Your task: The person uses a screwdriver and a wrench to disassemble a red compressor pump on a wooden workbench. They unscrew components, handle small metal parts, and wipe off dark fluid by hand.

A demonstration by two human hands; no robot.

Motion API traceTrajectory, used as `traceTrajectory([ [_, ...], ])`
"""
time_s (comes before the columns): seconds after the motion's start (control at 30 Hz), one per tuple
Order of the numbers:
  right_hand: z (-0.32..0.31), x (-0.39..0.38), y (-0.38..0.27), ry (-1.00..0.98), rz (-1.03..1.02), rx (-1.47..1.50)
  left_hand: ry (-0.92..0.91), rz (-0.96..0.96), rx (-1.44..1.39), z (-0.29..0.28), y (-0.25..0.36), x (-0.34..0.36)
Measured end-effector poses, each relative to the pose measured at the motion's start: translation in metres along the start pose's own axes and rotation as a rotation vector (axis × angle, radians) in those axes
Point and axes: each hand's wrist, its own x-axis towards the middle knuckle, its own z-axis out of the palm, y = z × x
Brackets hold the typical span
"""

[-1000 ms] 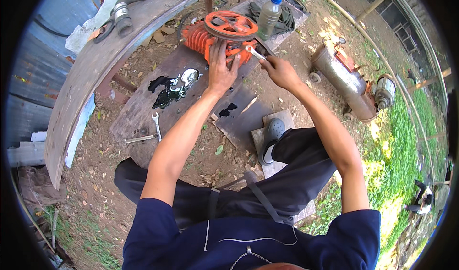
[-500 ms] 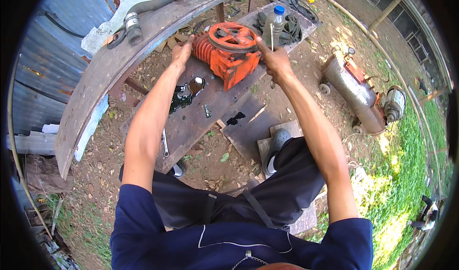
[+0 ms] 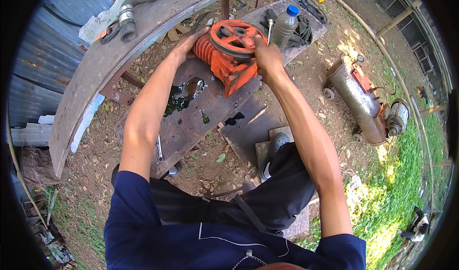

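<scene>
An orange compressor pump [image 3: 234, 74] with cooling fins and a spoked pulley [image 3: 239, 36] on top rests on the oil-stained plank bench. My left hand [image 3: 190, 44] is closed around its finned left side, fingertips partly hidden. On the opposite side my right hand [image 3: 268, 62] grips the pump at the pulley's right rim, thumb toward the spokes. A thin silver tool shaft [image 3: 270, 31] rises just beyond that hand. Its lower end is hidden, so I cannot tell whether the hand touches it. A blue-capped plastic bottle [image 3: 286, 27] stands right behind.
Dark oil [image 3: 177, 102] pools on the bench [image 3: 191, 131], with a wrench [image 3: 159, 150] near its close end. Dark cloth [image 3: 302, 31] lies by the bottle. A curved wooden tabletop [image 3: 91, 78] bearing a hose [image 3: 128, 23] is at left. A wheeled air tank [image 3: 356, 95] lies on the ground at right.
My right hand has shifted inward and lower against the pulley's rim and the pump's side. The pump has turned slightly. My left hand stays on the fins, and the whole view has shifted a little.
</scene>
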Motion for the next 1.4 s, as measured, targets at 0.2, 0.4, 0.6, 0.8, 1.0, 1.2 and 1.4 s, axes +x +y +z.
traceTrajectory([
  [0.2,-0.01,-0.019,-0.028,-0.198,0.173,0.29,0.012,0.006,-0.276,0.012,0.012,-0.021],
  [0.4,-0.024,-0.031,-0.015,-0.296,0.131,0.379,0.221,0.017,-0.343,0.014,0.025,-0.028],
  [0.6,-0.038,-0.051,0.0,-0.328,0.094,0.254,0.159,-0.088,-0.349,0.01,0.024,-0.029],
  [0.8,-0.031,-0.075,0.013,-0.21,-0.14,0.097,0.061,-0.084,-0.339,-0.008,0.013,-0.035],
  [1.0,-0.016,-0.07,0.012,0.009,-0.271,-0.1,0.052,-0.05,-0.462,-0.015,-0.009,-0.045],
  [1.2,-0.04,-0.028,0.042,-0.166,-0.294,-0.029,0.13,0.041,-0.777,-0.002,-0.037,-0.091],
  [1.4,-0.017,-0.017,0.051,-0.231,-0.415,0.002,0.339,0.255,-0.801,-0.019,-0.005,-0.111],
])
